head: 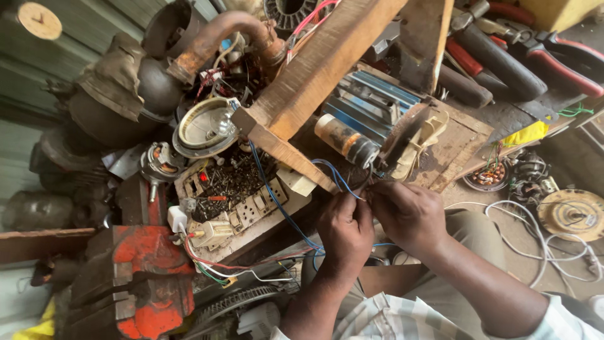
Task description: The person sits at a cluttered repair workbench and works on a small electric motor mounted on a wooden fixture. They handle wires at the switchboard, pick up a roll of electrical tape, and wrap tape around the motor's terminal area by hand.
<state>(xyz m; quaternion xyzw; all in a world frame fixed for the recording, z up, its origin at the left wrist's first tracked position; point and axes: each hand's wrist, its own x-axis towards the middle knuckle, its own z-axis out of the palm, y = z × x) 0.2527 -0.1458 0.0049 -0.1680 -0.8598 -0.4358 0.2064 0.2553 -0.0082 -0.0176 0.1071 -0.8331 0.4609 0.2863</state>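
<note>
My left hand [344,231] and my right hand [408,212] meet in front of me, fingertips pinched together on thin blue wires [335,175]. The wires run up toward a small motor [385,129] with blue windings, a brown cylinder capacitor [343,140] and a cream fan blade [423,140] on the wooden bench. Another blue wire [277,201] trails down past a dirty white socket board [242,208]. Exactly which strand each hand grips is hidden by the fingers.
A wooden beam [314,69] crosses above the motor. A red vise [141,277] stands at lower left, a headlamp reflector [204,129] and rusty pipe [220,34] behind it. Red-handled pliers [553,60] lie top right. Motor parts and white cable [566,214] litter the floor.
</note>
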